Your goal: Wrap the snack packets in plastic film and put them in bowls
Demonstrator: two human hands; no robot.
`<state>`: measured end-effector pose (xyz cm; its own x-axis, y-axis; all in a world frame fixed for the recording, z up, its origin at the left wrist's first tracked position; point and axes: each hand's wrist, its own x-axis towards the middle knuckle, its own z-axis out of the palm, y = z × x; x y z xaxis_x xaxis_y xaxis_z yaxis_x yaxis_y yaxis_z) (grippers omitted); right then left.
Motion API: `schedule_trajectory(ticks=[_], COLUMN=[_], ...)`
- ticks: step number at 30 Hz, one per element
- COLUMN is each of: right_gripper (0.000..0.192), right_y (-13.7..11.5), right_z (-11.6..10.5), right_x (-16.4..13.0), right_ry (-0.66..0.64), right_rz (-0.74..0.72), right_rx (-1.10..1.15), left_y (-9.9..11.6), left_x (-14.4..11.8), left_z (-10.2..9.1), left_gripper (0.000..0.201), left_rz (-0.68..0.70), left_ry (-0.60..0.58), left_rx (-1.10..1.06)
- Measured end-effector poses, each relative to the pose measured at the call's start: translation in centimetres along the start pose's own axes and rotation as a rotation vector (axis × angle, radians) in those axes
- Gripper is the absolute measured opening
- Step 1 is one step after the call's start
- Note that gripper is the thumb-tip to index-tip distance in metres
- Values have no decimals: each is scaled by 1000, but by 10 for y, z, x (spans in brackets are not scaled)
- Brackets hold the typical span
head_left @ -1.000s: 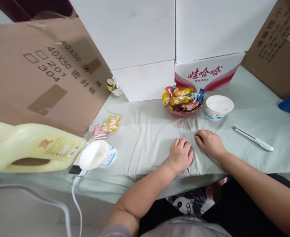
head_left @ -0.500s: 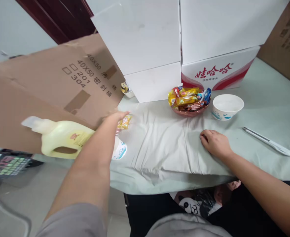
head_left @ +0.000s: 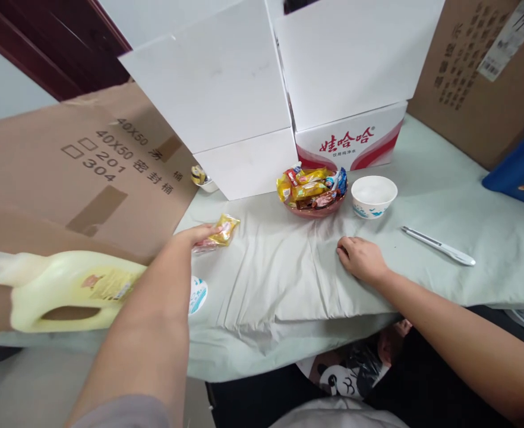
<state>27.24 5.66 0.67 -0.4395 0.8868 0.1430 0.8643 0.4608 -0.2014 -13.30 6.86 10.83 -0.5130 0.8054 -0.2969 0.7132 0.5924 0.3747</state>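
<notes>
Pale green cloth (head_left: 422, 196) covers the table, with white boxes (head_left: 226, 101) and brown cartons (head_left: 88, 166) along its far side. At the left, the left hand (head_left: 195, 236) pinches a yellow snack packet (head_left: 224, 229). The right hand (head_left: 360, 259) rests flat, fingers loosely curled, near a snack bowl (head_left: 313, 189).

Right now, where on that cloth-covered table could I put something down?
Bare cloth lies between the left hand and right hand, and between the pen and blue box. It is crowded around the snack bowl, paper bowl and yellow jug.
</notes>
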Motion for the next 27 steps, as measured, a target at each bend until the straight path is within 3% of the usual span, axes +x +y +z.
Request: schedule_trajectory(ticks=[3, 6, 9, 12, 14, 16, 18, 23, 27], right_gripper=[23, 23, 22, 21, 22, 24, 27, 35, 27], right_y=[0, 0, 0, 6, 15, 30, 49, 96, 110], right_z=[-2, -2, -4, -13, -24, -39, -54, -75, -73], right_x=[-1, -1, 1, 1, 0, -2, -5, -13, -13], right_ry=[-3, -12, -23, -76, -118, -150, -167, -115, -271], right_rz=[-3, -1, -17, -74, -69, -8, 95, 392, 494], right_rx=[2, 4, 13, 54, 86, 102, 71, -236, -299], left_y=[15, 29, 39, 49, 57, 66, 74, 81, 75], left_x=[14, 21, 19, 7, -7, -25, -45, -91, -109], left_z=[11, 23, 32, 40, 51, 70, 96, 160, 179], left_gripper=[44, 54, 58, 49, 43, 39, 37, 34, 42], left_rz=[62, 132, 182, 273, 392, 553, 752, 1170, 1351], left_ry=[-145, -179, -117, 32, 141, 178, 129, 302, 282], left_rx=[20, 84, 174, 323, 445, 485, 420, 171, -90])
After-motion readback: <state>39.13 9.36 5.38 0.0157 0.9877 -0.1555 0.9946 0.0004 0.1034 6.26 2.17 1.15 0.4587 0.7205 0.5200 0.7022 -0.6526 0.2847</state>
